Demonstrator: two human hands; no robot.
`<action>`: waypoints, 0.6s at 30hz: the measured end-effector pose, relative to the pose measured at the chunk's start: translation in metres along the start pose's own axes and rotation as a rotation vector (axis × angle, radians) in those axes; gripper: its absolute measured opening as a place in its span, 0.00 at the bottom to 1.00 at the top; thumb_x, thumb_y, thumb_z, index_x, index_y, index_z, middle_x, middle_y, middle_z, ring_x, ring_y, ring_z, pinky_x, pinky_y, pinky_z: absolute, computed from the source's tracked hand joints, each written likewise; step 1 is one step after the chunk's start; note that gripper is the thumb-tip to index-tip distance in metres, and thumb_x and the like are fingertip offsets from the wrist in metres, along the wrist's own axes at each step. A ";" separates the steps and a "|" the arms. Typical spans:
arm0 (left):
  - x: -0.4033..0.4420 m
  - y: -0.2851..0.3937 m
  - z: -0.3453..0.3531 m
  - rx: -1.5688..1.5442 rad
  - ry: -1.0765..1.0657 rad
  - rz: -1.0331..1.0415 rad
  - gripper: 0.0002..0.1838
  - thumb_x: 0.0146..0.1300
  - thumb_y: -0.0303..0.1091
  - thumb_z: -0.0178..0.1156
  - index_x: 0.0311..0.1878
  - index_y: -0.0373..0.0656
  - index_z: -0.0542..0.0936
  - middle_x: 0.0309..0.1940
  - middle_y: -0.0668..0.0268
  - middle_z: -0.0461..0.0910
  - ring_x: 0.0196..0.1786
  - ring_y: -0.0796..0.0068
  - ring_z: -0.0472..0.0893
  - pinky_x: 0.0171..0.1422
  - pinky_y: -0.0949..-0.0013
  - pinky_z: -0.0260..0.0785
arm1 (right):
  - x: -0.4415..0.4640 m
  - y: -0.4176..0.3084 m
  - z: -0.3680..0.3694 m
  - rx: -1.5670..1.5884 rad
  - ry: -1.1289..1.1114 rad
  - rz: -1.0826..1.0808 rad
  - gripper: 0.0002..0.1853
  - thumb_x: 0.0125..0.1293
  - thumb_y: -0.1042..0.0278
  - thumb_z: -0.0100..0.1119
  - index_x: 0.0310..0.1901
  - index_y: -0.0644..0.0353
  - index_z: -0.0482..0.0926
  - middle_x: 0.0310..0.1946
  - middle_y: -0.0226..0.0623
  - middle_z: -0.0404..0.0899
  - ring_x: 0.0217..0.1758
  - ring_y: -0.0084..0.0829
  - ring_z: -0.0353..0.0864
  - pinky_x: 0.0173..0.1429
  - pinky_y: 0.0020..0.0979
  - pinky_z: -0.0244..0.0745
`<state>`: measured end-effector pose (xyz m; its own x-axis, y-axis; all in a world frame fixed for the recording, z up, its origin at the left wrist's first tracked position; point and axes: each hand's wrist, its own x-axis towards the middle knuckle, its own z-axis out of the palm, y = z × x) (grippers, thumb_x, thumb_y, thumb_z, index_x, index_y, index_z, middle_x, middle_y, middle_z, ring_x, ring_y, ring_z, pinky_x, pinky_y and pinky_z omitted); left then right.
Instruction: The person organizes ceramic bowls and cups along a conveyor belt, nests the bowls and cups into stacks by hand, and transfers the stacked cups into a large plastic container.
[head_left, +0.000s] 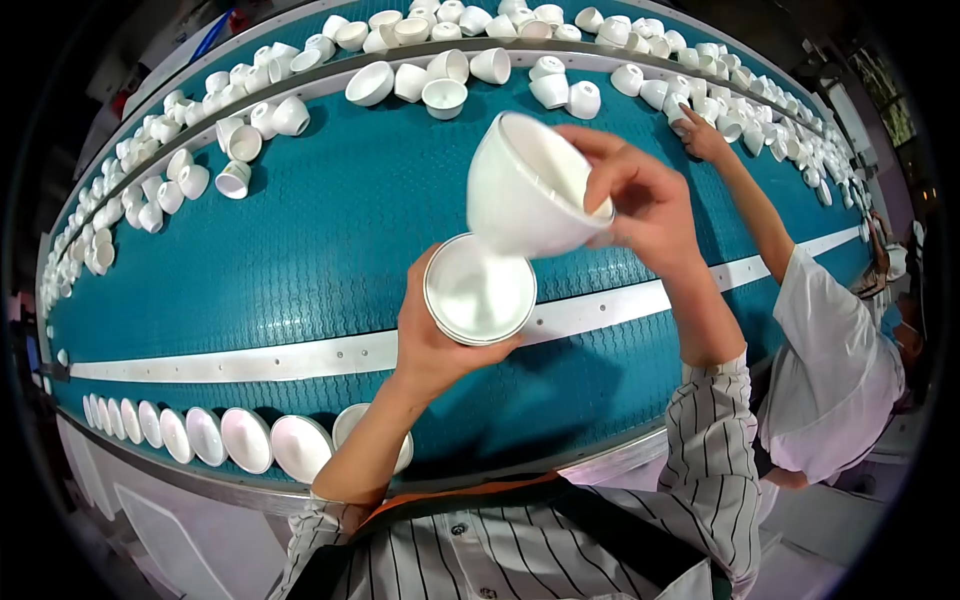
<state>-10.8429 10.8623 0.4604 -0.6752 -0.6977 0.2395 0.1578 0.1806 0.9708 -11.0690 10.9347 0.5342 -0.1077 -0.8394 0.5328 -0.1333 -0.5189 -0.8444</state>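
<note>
Near the middle of the view, my left hand point(428, 340) is wrapped round a white round cup or stack of cups point(480, 292), its open top facing me; rims lie close together at its lower edge. Above and to the right, my right hand point(640, 195) grips a larger-looking white cup point(525, 190) by its rim, with the thumb inside. That cup is tilted, its mouth toward the upper right, and it overlaps the top of the one in my left hand. Whether the two touch, I cannot tell.
Many white cups point(370, 84) lie along the far side of the teal conveyor point(330, 220). A metal rail point(250, 360) crosses it. White round pieces point(246, 440) line the near left edge. At right, a co-worker point(830, 360) reaches a hand to the far cups.
</note>
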 end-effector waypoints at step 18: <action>0.001 -0.023 0.090 0.104 -0.120 -0.023 0.45 0.35 0.40 0.78 0.59 0.41 0.67 0.55 0.57 0.70 0.56 0.56 0.71 0.58 0.58 0.64 | 0.095 0.269 -0.189 -1.231 0.114 0.394 0.24 0.45 0.58 0.73 0.44 0.57 0.78 0.43 0.42 0.80 0.48 0.44 0.76 0.51 0.40 0.71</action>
<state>-10.9125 10.9201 0.4378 -0.7603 -0.6155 0.2076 0.0696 0.2406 0.9681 -11.3010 10.7464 0.3681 -0.4214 -0.8505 0.3148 -0.8794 0.2984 -0.3711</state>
